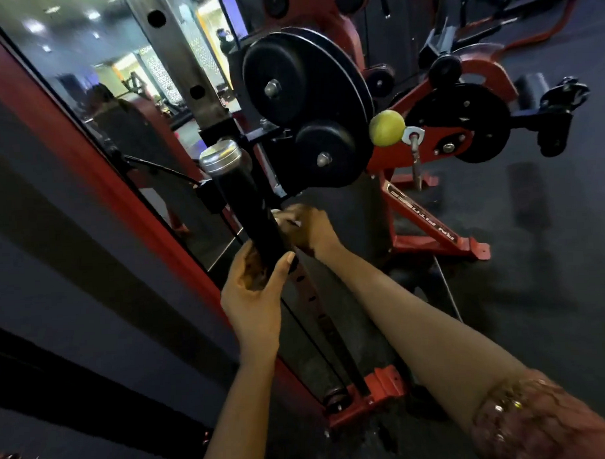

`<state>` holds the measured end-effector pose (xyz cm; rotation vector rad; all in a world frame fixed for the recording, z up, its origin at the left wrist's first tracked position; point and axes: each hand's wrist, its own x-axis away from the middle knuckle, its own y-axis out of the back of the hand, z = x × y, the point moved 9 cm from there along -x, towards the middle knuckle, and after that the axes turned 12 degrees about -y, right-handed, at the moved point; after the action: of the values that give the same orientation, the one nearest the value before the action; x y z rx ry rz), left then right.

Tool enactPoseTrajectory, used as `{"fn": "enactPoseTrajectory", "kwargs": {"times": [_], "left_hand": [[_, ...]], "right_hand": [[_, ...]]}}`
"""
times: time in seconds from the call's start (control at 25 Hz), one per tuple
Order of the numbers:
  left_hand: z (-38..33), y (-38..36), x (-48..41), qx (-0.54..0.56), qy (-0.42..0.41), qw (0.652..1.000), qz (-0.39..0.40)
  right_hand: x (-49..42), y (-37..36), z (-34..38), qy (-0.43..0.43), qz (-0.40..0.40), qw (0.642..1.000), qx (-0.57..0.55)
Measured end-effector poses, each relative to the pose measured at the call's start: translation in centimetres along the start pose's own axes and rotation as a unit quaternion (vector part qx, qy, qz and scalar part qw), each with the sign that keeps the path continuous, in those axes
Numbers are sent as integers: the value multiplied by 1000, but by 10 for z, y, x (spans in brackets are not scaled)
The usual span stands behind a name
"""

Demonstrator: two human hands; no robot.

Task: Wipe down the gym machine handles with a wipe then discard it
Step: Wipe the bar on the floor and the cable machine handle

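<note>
A black padded handle [249, 210] with a silver metal end cap sticks up from the red cable machine at frame centre. My left hand [253, 293] holds the handle's lower end, thumb on one side and fingers curled on the other. My right hand [308, 229] is just right of the handle's middle, fingers curled and pinching a small white wipe [284, 219] against the grip. Most of the wipe is hidden by my fingers.
Two black pulley wheels [299, 81] sit above the handle, with a yellow-green ball stopper [386, 127] and a clip to their right. A mirror with a red frame [86, 158] fills the left. The red machine base [378, 388] and another red machine [462, 120] stand on dark floor.
</note>
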<state>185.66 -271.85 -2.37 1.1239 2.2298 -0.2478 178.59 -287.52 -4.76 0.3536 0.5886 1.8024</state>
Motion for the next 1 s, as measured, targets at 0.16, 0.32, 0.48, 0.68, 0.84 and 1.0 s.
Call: {"fn": "enactPoseTrajectory", "kwargs": {"times": [0.16,0.32,0.48,0.68,0.84,1.0], "left_hand": [[-2,0,1,-7,12,1000,-1],[-2,0,4,-14,18,1000,-16],[-3,-1,7,-13,18,999,-28],[-3,-1,11,-12,9,999,-45],[-1,-1,10,-27,-15,999,-38],[7,-1,9,-25,-8,999,-29]], "right_hand": [[11,10,6,35,-2,999,7],[59,21,6,144,0,987,-69],[66,31,5,157,31,986,-36],[3,16,26,119,87,988,36],[10,13,16,113,31,992,39],[54,24,19,143,-26,989,11]]}}
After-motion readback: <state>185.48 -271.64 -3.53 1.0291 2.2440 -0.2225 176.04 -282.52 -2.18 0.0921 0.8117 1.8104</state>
